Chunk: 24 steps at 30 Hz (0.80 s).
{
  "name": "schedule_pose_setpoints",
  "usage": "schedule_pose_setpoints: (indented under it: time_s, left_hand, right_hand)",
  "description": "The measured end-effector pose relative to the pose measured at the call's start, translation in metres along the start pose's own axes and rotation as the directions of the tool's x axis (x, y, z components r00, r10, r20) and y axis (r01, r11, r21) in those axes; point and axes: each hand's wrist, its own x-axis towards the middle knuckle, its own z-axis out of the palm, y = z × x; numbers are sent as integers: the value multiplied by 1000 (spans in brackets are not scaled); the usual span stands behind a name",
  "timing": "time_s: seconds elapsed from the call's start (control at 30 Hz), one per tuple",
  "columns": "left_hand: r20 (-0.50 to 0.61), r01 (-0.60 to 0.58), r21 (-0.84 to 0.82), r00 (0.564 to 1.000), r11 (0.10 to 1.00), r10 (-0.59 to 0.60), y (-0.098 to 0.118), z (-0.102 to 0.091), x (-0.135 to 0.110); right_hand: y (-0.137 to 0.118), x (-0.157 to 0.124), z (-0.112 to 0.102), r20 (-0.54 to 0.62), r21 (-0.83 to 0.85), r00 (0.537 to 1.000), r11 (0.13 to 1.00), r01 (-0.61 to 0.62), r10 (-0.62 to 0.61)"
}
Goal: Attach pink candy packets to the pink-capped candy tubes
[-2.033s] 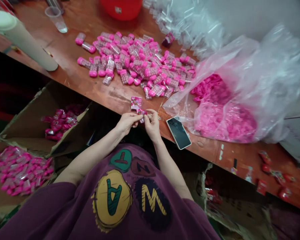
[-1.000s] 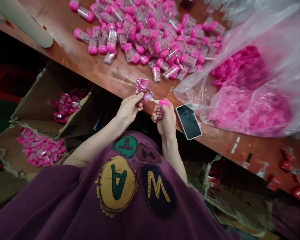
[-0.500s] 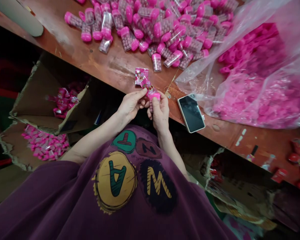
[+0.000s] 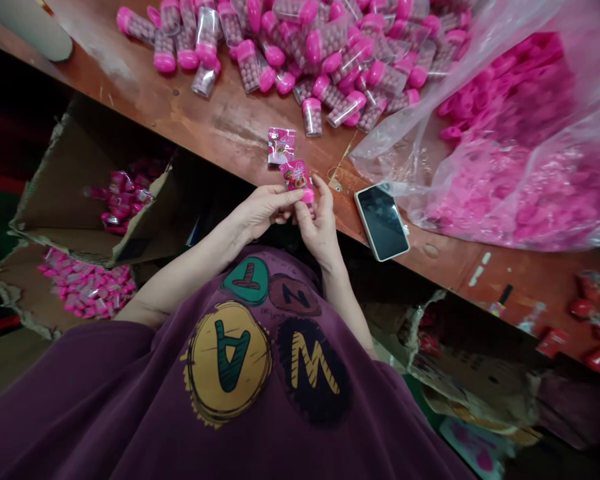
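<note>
Brown wooden counter, near edge. Left hand and right hand both pinched on pink-capped tube, pink printed label at its top. Judgement: keep tube steady, label square to cap. Second label lies just beyond. Phone right of hands. Tube pile toward far edge; bag of pink caps right.
</note>
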Motion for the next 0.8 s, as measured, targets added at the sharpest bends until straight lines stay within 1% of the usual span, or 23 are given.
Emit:
schedule_pose_setpoints:
  time_s: [0.07, 0.13, 0.17, 0.2, 0.27, 0.33, 0.4, 0.5, 0.57, 0.63, 0.7, 0.8]
  left_hand:
    - [49, -18, -10, 999, 1000, 18, 1, -3, 0]
    - [61, -62, -31, 996, 998, 63, 1, -5, 1]
    - [45, -75, -39, 996, 996, 76, 1, -6, 1]
    - [24, -76, -41, 997, 996, 77, 0, -7, 2]
    - [-6, -59, -38, 998, 998, 58, -1, -6, 2]
    - [5, -36, -29, 999, 999, 36, -1, -5, 1]
    - [32, -18, -12, 999, 1000, 18, -2, -4, 0]
    - [31, 4, 10, 1000, 1000, -4, -1, -3, -2]
    - [30, 21, 11, 999, 1000, -22, 0, -3, -3]
    - [36, 23, -7, 999, 1000, -23, 2, -4, -3]
    - [28, 6, -37, 1000, 999, -5, 3, -3, -1]
    - [10, 13, -63, 1000, 998, -13, 1, -1, 2]
  right_hand:
    - [1, -3, -3, 92, 97, 994, 993, -68, 59]
    - [1, -7, -3, 135, 168, 985, 977, -128, 106]
    - [1, -10, -1, 121, 173, 986, 976, -132, 112]
    - [1, -12, 1, 83, 158, 991, 981, -115, 103]
    - [0, -16, 7, -13, 87, 999, 995, -51, 52]
    - [-3, -18, 10, -62, 61, 998, 998, -22, 26]
    - [-8, -17, 11, -26, 136, 996, 987, -85, 89]
    - [-14, -16, 8, 96, 280, 968, 927, -248, 230]
    - [-14, -17, 7, 106, 303, 962, 913, -273, 252]
    - [-11, -18, 7, 74, 272, 970, 931, -244, 233]
    - [-8, -18, 9, 37, 193, 982, 963, -187, 184]
    - [-6, -18, 9, -24, -27, 998, 998, -52, 52]
